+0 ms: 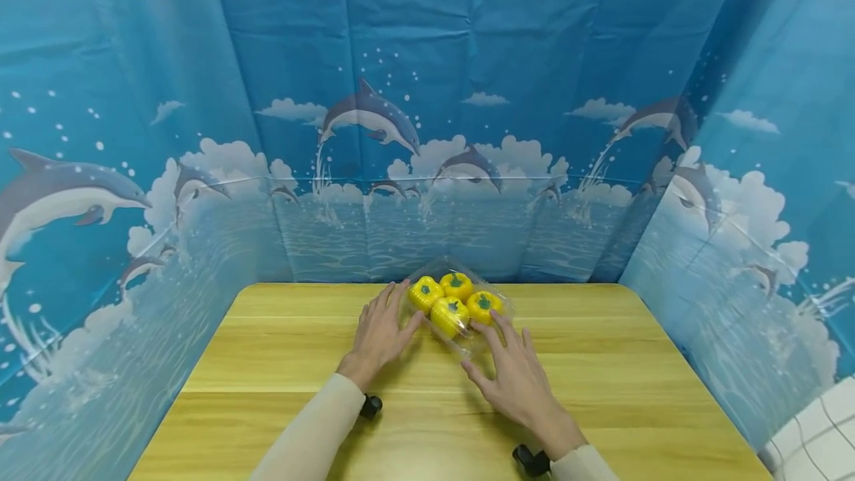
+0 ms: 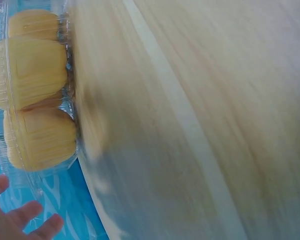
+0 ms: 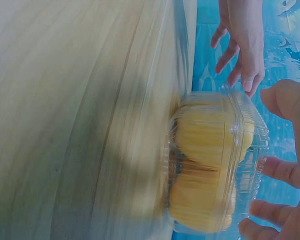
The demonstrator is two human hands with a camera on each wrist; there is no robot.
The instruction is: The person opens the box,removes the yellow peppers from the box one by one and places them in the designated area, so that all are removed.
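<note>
A clear plastic box (image 1: 463, 348) sits cornerwise at the table's far edge, with several yellow bell peppers (image 1: 450, 315) inside, their green stems facing up. My left hand (image 1: 379, 331) reaches to the left side of the box, fingers extended and spread. On the near right, my right hand (image 1: 516, 378) has its fingertips right at the box's rim, thumb held apart and fingers loosely bent. The right wrist view shows both hands beside the closed lid (image 3: 238, 117). Neither hand wraps round the box.
The wooden table (image 1: 280, 370) ends just behind the box. A blue curtain with printed dolphins (image 1: 427, 228) hangs along the back and both sides. Black wrist devices (image 1: 531, 460) sit under the light sleeves (image 1: 314, 429).
</note>
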